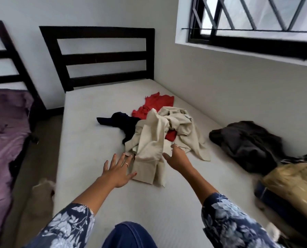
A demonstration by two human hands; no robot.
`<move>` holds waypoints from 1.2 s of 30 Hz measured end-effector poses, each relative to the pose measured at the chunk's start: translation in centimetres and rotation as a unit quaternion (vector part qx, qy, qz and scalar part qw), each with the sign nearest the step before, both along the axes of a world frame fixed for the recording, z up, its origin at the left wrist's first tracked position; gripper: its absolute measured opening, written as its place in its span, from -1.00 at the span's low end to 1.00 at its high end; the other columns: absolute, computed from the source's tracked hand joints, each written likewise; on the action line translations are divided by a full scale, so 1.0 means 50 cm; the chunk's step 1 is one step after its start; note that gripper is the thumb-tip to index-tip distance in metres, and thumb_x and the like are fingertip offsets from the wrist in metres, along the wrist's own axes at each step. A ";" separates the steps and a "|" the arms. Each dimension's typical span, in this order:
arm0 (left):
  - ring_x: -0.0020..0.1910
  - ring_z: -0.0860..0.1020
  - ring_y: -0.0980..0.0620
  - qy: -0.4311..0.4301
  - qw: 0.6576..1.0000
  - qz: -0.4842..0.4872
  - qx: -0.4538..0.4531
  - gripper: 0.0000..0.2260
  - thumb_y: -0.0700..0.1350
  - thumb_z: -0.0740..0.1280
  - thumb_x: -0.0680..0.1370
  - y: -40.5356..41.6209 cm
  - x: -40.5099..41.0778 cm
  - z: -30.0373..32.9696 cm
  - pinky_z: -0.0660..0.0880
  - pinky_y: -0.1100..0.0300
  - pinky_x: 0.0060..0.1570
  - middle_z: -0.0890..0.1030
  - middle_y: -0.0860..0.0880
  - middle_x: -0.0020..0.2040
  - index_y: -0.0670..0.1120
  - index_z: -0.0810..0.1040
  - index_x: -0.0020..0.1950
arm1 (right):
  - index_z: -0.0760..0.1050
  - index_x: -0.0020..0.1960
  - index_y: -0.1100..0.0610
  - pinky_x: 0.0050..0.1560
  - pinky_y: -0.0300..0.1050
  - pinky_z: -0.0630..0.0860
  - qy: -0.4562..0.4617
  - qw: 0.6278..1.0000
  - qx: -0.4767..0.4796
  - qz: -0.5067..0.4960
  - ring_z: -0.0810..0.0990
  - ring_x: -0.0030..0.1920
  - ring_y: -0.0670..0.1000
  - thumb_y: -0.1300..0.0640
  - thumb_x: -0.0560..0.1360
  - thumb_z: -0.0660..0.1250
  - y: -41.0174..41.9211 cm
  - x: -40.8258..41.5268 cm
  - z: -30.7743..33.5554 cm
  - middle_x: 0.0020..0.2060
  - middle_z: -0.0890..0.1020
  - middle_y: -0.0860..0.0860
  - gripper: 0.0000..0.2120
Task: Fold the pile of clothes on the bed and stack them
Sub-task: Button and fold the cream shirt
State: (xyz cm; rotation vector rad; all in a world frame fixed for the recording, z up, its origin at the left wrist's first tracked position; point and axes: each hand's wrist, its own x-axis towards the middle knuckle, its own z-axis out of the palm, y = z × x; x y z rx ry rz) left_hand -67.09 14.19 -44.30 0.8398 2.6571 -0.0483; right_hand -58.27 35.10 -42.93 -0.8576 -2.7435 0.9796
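Bare bed [88, 140], pile [160, 129] unfolded — nothing stacked. My left hand [119, 170] spreads wide, right hand [176, 158] loosely open — reaching the beige garment [149, 153].

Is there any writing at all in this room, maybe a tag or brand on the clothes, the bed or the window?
None can be read. The beige garment, red garment, black garment and dark clothes by the wall show no print or label, and neither do the headboard or the window frame.
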 end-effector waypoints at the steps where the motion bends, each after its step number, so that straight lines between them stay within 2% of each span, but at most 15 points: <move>1: 0.53 -0.30 -0.09 0.000 1.000 0.004 0.004 -0.35 0.27 0.00 0.60 -0.003 -0.012 -0.003 -0.21 -0.12 0.47 -0.30 0.03 0.55 0.10 -0.28 0.55 | 0.18 0.46 0.30 0.28 -0.05 0.33 0.008 1.000 -0.008 -0.014 0.37 0.37 0.19 -0.01 0.57 0.28 0.003 -0.023 -0.001 0.38 0.38 0.22 -0.39; 3: 0.53 -0.30 -0.08 -0.001 1.000 0.013 0.022 -0.36 0.26 0.00 0.61 -0.007 -0.042 -0.010 -0.20 -0.11 0.47 -0.30 0.02 0.56 0.11 -0.27 0.55 | 0.20 0.42 0.29 0.21 0.02 0.41 0.046 0.998 -0.021 -0.047 0.44 0.29 0.22 -0.03 0.53 0.33 0.006 -0.073 0.000 0.31 0.44 0.24 -0.38; 5: 0.53 -0.29 -0.07 0.001 0.999 0.017 0.049 -0.37 0.24 0.00 0.61 -0.005 -0.071 -0.019 -0.20 -0.10 0.47 -0.29 0.03 0.56 0.12 -0.28 0.55 | 0.14 0.45 0.26 0.23 0.11 0.43 0.089 0.993 -0.018 -0.074 0.43 0.30 0.23 -0.05 0.49 0.38 0.005 -0.120 0.006 0.33 0.40 0.22 -0.28; 7: 0.53 -0.28 -0.05 0.002 0.997 0.019 0.071 -0.37 0.24 0.00 0.62 0.000 -0.098 -0.028 -0.19 -0.09 0.47 -0.29 0.04 0.56 0.12 -0.28 0.55 | -0.05 0.54 0.17 0.29 0.20 0.38 0.104 0.990 -0.013 -0.089 0.34 0.37 0.26 -0.11 0.43 0.42 0.004 -0.162 0.013 0.45 0.22 0.19 -0.08; 10: 0.54 -0.28 -0.04 0.003 0.996 0.025 0.089 -0.36 0.24 0.00 0.61 0.003 -0.132 -0.046 -0.19 -0.09 0.47 -0.28 0.03 0.56 0.09 -0.28 0.55 | -0.29 0.53 -0.12 0.27 0.28 0.36 0.107 0.990 -0.012 -0.095 0.16 0.46 0.33 -0.18 0.31 0.50 -0.005 -0.219 0.008 0.52 -0.15 0.15 0.14; 12: 0.54 -0.26 -0.04 0.000 0.994 0.033 0.101 -0.35 0.25 -0.01 0.61 0.001 -0.152 -0.061 -0.17 -0.08 0.47 -0.27 0.04 0.56 0.08 -0.28 0.55 | -0.34 0.48 -0.28 0.20 0.30 0.42 0.100 0.992 0.021 -0.078 0.11 0.47 0.37 -0.17 0.26 0.55 -0.015 -0.254 -0.006 0.49 -0.36 0.08 0.19; 14: 0.54 -0.25 -0.03 -0.007 0.993 0.039 0.112 -0.36 0.25 -0.01 0.61 -0.003 -0.165 -0.076 -0.16 -0.07 0.47 -0.26 0.04 0.57 0.08 -0.28 0.55 | -0.25 0.49 -0.31 0.14 0.24 0.47 0.049 0.996 0.054 -0.046 0.21 0.42 0.36 -0.07 0.30 0.55 -0.023 -0.279 -0.031 0.47 -0.43 0.02 0.12; 15: 0.54 -0.25 -0.03 -0.012 0.992 0.040 0.118 -0.36 0.24 -0.01 0.61 -0.005 -0.168 -0.083 -0.17 -0.06 0.47 -0.26 0.05 0.57 0.08 -0.28 0.55 | -0.14 0.51 -0.27 0.16 0.19 0.46 0.010 0.998 0.061 -0.032 0.26 0.39 0.33 0.02 0.35 0.51 -0.021 -0.287 -0.048 0.49 -0.38 0.03 0.01; 17: 0.54 -0.25 -0.02 -0.018 0.990 0.045 0.130 -0.37 0.23 -0.01 0.62 -0.013 -0.176 -0.096 -0.16 -0.04 0.48 -0.25 0.05 0.57 0.07 -0.28 0.55 | 0.13 0.51 -0.09 0.26 0.13 0.41 -0.036 0.998 0.048 -0.010 0.34 0.35 0.29 0.13 0.43 0.39 -0.017 -0.294 -0.082 0.52 -0.10 0.09 -0.26; 19: 0.55 -0.23 -0.01 -0.018 0.989 0.051 0.138 -0.38 0.21 0.00 0.62 -0.022 -0.181 -0.107 -0.14 -0.03 0.48 -0.23 0.06 0.57 0.07 -0.26 0.55 | 0.32 0.40 0.12 0.27 0.09 0.40 -0.024 0.999 0.039 0.000 0.40 0.29 0.27 0.20 0.45 0.31 -0.010 -0.289 -0.107 0.42 0.20 0.15 -0.47; 21: 0.55 -0.21 -0.01 -0.017 0.988 0.057 0.142 -0.38 0.20 0.01 0.63 -0.029 -0.184 -0.115 -0.11 -0.03 0.48 -0.20 0.05 0.58 0.06 -0.23 0.56 | 0.36 0.35 0.19 0.22 0.05 0.41 0.010 0.998 0.057 0.001 0.41 0.25 0.25 0.29 0.45 0.24 -0.005 -0.271 -0.112 0.31 0.34 0.17 -0.54; 25: 0.56 -0.16 -0.04 -0.029 0.983 0.077 0.164 -0.38 0.19 0.04 0.62 -0.030 -0.177 -0.114 -0.06 -0.03 0.49 -0.14 0.02 0.58 0.04 -0.17 0.57 | 0.35 0.34 0.16 0.02 -0.01 0.44 0.106 0.990 0.092 -0.026 0.48 0.13 0.18 0.30 0.51 0.18 0.019 -0.197 -0.079 0.15 0.44 0.13 -0.60; 30: 0.56 -0.13 -0.06 -0.024 0.980 0.066 0.187 -0.33 0.20 0.09 0.61 -0.006 -0.150 -0.075 -0.05 -0.03 0.50 -0.13 0.01 0.58 0.03 -0.20 0.57 | 0.46 -0.02 0.18 -0.14 -0.28 0.27 0.283 0.956 0.045 -0.067 0.52 -0.07 0.05 0.25 0.56 0.24 0.078 -0.087 0.043 -0.10 0.55 0.04 -0.96; 33: 0.56 -0.07 -0.07 0.001 0.974 0.052 0.221 -0.29 0.17 0.17 0.59 0.023 -0.128 -0.031 0.00 0.01 0.50 -0.07 -0.01 0.58 -0.01 -0.16 0.57 | 0.47 -0.03 0.11 -0.04 -0.15 0.42 0.341 0.937 -0.046 -0.064 0.56 -0.09 0.00 0.19 0.59 0.24 0.121 -0.052 0.164 -0.14 0.59 0.00 -0.95; 36: 0.55 -0.01 -0.07 0.016 0.965 0.038 0.258 -0.27 0.13 0.24 0.58 0.055 -0.097 0.021 0.06 0.03 0.49 -0.01 -0.04 0.58 -0.04 -0.12 0.58 | 0.52 0.00 0.04 0.07 -0.05 0.54 0.397 0.905 -0.154 -0.015 0.61 -0.01 0.01 0.20 0.59 0.26 0.146 -0.016 0.292 -0.04 0.64 0.03 -0.90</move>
